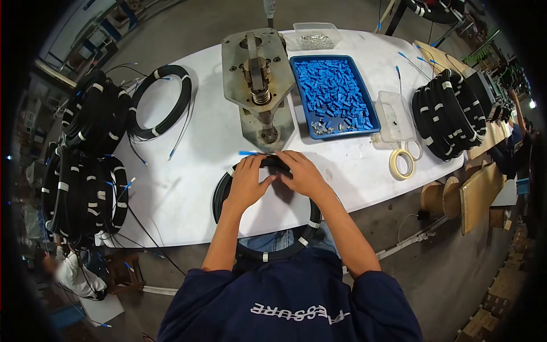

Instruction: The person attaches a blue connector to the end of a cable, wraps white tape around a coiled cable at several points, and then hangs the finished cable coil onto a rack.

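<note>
A black cable coil [315, 214] with white tape bands lies at the front edge of the table, partly over my lap. Both hands are on its far side, fingers wrapped over the cable: my left hand [248, 178] left of centre, my right hand [300, 172] right of centre, thumbs nearly touching. Beside the left fingertips a blue connector [248, 153] sticks out to the left. Just beyond my hands stands a metal press [259, 85]. What the fingertips hold under them is partly hidden.
Blue tray [369, 108] of small blue parts, clear box [393, 117], tape roll [401, 164] and stacked coils [450, 114] are on the right. More coils [94, 114] and a single coil [183, 102] lie left. Another clear box [316, 37] sits behind. A person [80, 273] is at lower left.
</note>
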`<state>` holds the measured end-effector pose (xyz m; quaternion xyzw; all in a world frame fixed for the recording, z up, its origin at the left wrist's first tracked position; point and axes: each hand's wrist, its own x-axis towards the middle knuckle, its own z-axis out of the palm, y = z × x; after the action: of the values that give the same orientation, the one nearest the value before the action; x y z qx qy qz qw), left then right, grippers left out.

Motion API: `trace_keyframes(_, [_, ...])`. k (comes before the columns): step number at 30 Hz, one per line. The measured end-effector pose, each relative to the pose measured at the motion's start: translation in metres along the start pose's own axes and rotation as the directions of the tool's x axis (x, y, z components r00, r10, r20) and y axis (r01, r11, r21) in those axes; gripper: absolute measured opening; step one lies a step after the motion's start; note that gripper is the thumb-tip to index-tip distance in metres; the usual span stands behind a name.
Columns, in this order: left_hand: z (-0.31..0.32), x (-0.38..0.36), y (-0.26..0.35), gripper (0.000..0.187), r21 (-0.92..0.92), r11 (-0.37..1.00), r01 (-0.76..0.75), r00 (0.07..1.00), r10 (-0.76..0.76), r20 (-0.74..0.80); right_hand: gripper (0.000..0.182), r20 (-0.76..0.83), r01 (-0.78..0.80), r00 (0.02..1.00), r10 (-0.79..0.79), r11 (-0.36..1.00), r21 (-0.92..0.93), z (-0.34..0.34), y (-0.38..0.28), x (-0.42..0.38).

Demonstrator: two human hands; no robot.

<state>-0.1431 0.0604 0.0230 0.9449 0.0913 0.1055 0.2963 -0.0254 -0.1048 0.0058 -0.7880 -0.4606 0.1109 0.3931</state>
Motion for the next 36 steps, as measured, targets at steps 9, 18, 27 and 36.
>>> trace_keyframes(9, [-0.023,0.012,0.01,0.054,0.189,0.956,-0.225,0.971,0.235,-0.034,0.061,0.101,0.083,0.994,-0.052,0.943,-0.324,0.012,-0.01,0.006])
trace_keyframes(18, [-0.005,-0.003,-0.04,0.034,0.299,0.954,-0.003,1.0,0.007,-0.011,0.057,-0.209,-0.5,0.864,0.458,0.833,-0.238,-0.003,-0.029,-0.068])
trace_keyframes(27, [-0.072,-0.035,-0.028,0.027,0.086,0.985,0.15,0.937,-0.114,-0.331,0.043,-0.25,-0.242,0.924,0.288,0.95,0.199,0.0,-0.061,-0.037])
trace_keyframes(36, [-0.184,-0.04,0.033,0.043,0.058,0.995,0.086,0.858,-0.045,-0.512,0.036,-0.164,0.128,0.982,-0.093,0.967,0.219,-0.084,-0.134,0.042])
